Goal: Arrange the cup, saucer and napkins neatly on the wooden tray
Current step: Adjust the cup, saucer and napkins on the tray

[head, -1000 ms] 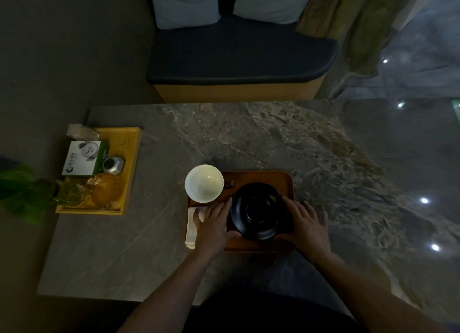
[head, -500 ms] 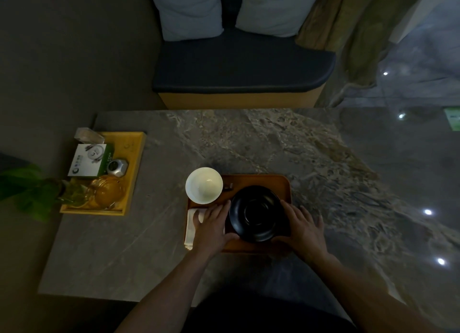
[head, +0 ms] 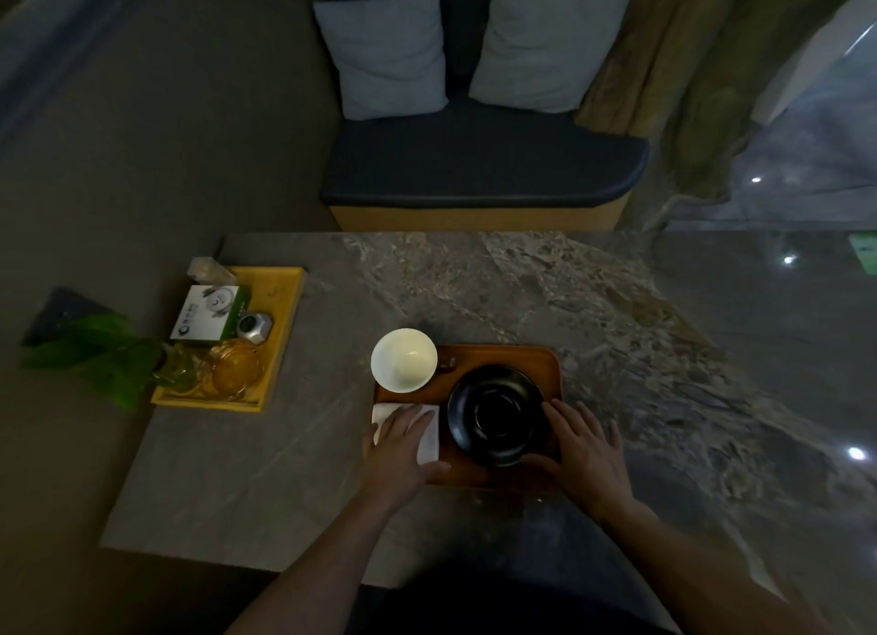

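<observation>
Far to the left on the marble table (head: 474, 292), a yellow tray (head: 284, 321) holds a green-and-white box (head: 209, 319), a small silver object and a glass dish; these play no part in the arranging.

The white cup (head: 403, 360) stands upright at the far-left corner of the wooden tray (head: 503, 357), overhanging its left edge, so it is not yet squarely inside. Directly nearer the person lies the folded white napkin (head: 429, 432), its long axis running from far to near along the tray's left side. The left hand (head: 398, 449) lies flat on it with straight, spread fingers (head: 413, 416) pointing away toward the cup, pressing rather than pinching. The cup therefore sits just beyond these fingertips, straight ahead, and this hand is plainly the nearer one for moving it inward.

To the right, the black saucer (head: 496, 416) fills the tray's near middle, right beside the napkin's right edge. The right hand (head: 586, 454) rests against the saucer's right rim, fingers (head: 557, 413) relaxed and extended along the rim, thumb toward its near edge, touching but not curled round it.

My judgement: the coming move turns on the cup, and the saucer's centre lies to the cup's right and nearer the person.
</observation>
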